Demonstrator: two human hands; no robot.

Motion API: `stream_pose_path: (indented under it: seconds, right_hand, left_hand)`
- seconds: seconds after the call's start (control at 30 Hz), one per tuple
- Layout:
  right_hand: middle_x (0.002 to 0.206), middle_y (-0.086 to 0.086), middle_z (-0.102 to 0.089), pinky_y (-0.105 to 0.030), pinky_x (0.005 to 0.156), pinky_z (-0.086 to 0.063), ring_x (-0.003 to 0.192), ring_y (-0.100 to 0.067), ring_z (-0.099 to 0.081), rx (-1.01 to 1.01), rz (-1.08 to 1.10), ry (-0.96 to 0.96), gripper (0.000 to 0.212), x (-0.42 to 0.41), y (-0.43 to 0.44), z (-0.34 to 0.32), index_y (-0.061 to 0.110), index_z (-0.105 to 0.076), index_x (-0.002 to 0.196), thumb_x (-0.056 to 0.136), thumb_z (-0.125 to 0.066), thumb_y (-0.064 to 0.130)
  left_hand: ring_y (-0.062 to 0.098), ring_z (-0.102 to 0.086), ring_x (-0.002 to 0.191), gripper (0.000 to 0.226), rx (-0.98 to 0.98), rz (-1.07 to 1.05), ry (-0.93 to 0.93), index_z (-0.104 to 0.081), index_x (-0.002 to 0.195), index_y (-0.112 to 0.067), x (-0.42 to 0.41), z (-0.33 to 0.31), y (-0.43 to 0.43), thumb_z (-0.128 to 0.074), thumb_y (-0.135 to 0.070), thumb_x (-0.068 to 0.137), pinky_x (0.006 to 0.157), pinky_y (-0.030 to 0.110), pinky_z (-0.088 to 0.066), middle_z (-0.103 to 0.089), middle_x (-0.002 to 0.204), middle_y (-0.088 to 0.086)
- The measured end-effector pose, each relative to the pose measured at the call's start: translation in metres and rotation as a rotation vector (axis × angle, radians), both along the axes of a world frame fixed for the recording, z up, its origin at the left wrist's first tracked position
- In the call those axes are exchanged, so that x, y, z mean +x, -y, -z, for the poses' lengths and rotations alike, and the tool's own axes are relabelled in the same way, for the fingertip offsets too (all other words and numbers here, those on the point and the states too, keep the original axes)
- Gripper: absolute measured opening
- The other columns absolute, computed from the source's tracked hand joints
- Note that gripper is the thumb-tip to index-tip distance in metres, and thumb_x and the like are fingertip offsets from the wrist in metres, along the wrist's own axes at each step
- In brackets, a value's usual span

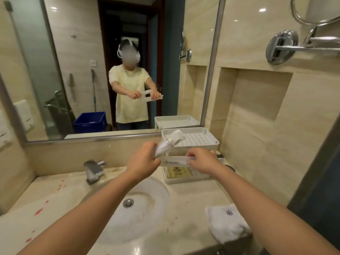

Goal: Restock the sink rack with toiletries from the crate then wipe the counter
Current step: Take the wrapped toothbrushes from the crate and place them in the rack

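My left hand (142,161) grips two white toiletry packets: one packet (169,143) sticks up to the right, and a long flat packet (175,161) lies level. My right hand (201,161) pinches the other end of the long flat packet. Both hands hover above the basin's far rim, just in front of the white two-tier sink rack (213,142). The rack's top tray is perforated and bare. Its lower tray (173,180) holds yellowish sachets (177,172). A folded white cloth (227,221) lies on the counter at the right.
The oval sink (139,208) is set in a beige marble counter (191,196), with a chrome tap (93,170) behind it. Red smears (38,211) mark the counter's left side. The mirror reflects a blue crate (90,121) behind me. A chrome wall fitting (283,46) is at the upper right.
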State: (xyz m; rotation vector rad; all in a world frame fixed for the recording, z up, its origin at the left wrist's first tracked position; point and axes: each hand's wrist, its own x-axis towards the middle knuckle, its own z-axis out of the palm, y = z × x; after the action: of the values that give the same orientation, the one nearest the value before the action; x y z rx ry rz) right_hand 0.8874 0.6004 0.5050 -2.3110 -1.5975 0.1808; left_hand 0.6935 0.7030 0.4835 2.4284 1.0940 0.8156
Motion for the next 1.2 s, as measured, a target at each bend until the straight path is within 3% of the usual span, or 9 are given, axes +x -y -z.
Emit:
stream_pose_path:
  seconds: [0.17, 0.37, 0.53, 0.77, 1.2]
  right_hand:
    - [0.106, 0.007, -0.066, -0.037, 0.085, -0.025, 0.105, -0.021, -0.055, 0.047, 0.025, 0.081, 0.012, 0.019, -0.039, -0.005, 0.035, -0.056, 0.091, 0.094, -0.051, 0.025]
    - [0.111, 0.007, -0.066, -0.038, 0.093, -0.029, 0.110, -0.021, -0.053, 0.037, 0.059, 0.129, 0.018, 0.047, -0.079, -0.013, 0.037, -0.054, 0.091, 0.094, -0.047, 0.020]
    - [0.113, 0.005, -0.065, -0.039, 0.097, -0.033, 0.111, -0.025, -0.051, 0.029, 0.052, 0.133, 0.022, 0.078, -0.114, -0.010, 0.038, -0.061, 0.101, 0.097, -0.045, 0.023]
    - [0.102, 0.008, -0.065, -0.039, 0.100, -0.030, 0.107, -0.021, -0.050, 0.039, -0.016, 0.117, 0.018, 0.127, -0.169, 0.011, 0.038, -0.061, 0.097, 0.097, -0.047, 0.025]
    - [0.109, 0.004, -0.066, -0.038, 0.096, -0.027, 0.107, -0.023, -0.053, -0.160, -0.097, 0.045, 0.033, 0.191, -0.227, 0.068, 0.032, -0.064, 0.106, 0.092, -0.041, 0.012]
  left_hand:
    - [0.011, -0.056, 0.084, 0.040, 0.019, 0.025, -0.004, -0.049, 0.121, -0.025, 0.028, -0.012, -0.052, -0.062, -0.022, 0.083, 0.070, 0.033, -0.052, -0.053, 0.111, -0.004]
    - [0.016, -0.055, 0.087, 0.040, 0.054, 0.028, -0.031, -0.050, 0.120, -0.026, 0.058, -0.021, -0.096, -0.060, -0.021, 0.081, 0.068, 0.034, -0.046, -0.056, 0.111, -0.004]
    - [0.016, -0.056, 0.088, 0.041, 0.066, 0.006, -0.085, -0.049, 0.121, -0.026, 0.081, -0.022, -0.130, -0.059, -0.021, 0.083, 0.067, 0.033, -0.046, -0.055, 0.112, -0.004]
    - [0.013, -0.058, 0.087, 0.038, 0.019, -0.053, -0.127, -0.048, 0.121, -0.028, 0.126, -0.006, -0.177, -0.061, -0.023, 0.086, 0.073, 0.038, -0.055, -0.055, 0.111, -0.006]
    - [0.017, -0.057, 0.084, 0.042, -0.033, -0.058, -0.215, -0.047, 0.123, -0.027, 0.190, 0.038, -0.213, -0.058, -0.021, 0.083, 0.072, 0.043, -0.053, -0.053, 0.111, -0.006]
